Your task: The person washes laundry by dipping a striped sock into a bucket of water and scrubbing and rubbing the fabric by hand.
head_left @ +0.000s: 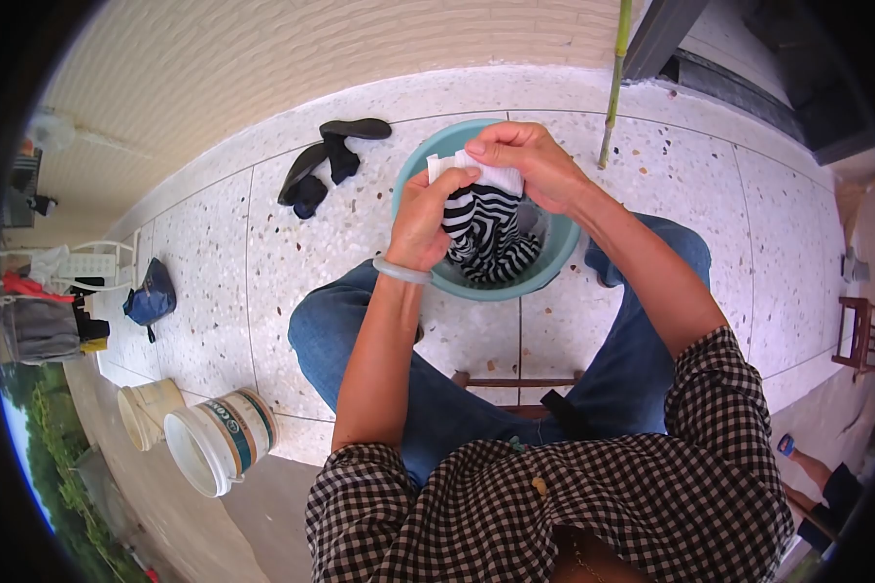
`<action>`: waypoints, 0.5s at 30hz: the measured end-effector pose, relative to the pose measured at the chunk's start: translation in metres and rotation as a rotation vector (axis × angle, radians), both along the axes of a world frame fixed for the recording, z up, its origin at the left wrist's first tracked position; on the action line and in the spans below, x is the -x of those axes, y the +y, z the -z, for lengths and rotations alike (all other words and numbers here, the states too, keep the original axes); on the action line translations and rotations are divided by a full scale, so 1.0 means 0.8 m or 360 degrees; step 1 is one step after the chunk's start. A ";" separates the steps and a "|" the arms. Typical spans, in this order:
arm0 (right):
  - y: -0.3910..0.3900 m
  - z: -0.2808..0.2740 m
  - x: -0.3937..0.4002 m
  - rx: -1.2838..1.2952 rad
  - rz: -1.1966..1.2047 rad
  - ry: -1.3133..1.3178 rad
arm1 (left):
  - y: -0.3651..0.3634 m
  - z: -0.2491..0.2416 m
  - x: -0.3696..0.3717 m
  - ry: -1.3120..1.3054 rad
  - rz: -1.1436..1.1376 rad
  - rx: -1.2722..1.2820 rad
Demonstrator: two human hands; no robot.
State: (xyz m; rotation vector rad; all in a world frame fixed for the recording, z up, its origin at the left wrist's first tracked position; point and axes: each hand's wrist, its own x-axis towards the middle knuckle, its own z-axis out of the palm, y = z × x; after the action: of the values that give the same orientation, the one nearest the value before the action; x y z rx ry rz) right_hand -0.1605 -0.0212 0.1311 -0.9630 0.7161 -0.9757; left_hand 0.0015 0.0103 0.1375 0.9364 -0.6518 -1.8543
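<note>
A black-and-white striped cloth (491,233) with a white band along its top hangs down into a teal basin (530,288) on the floor. The white band is pinched by my left hand (426,216) at its left side, thumb on top. On the band's right part, my right hand (535,167) grips with thumb and fingers closed together. Both hands are over the basin, close to each other. Some greyish water or wet cloth shows at the basin's right inside; I cannot tell which.
Dark slippers with dark cloth on them (341,155) lie left of the basin. A green pole (614,87) stands at the upper right. Two buckets (228,437) and a blue bag (151,294) are at the left. Another person's limbs (815,471) show at the lower right.
</note>
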 end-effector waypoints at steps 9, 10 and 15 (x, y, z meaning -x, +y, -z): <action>0.003 -0.001 -0.005 -0.0021 0.0093 0.0012 | 0.000 0.009 0.001 0.0033 -0.0042 0.0080; 0.003 -0.003 -0.005 0.0038 0.0095 0.0051 | 0.000 0.006 0.003 0.0023 -0.0052 0.0047; 0.002 0.003 -0.003 0.0269 0.0110 0.0353 | -0.003 0.009 0.003 -0.0022 -0.0057 -0.0010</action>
State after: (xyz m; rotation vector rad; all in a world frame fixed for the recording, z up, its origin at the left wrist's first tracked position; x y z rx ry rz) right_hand -0.1581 -0.0200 0.1286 -1.2142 0.8671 -1.0114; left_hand -0.0009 0.0082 0.1303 0.9597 -0.6338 -1.8205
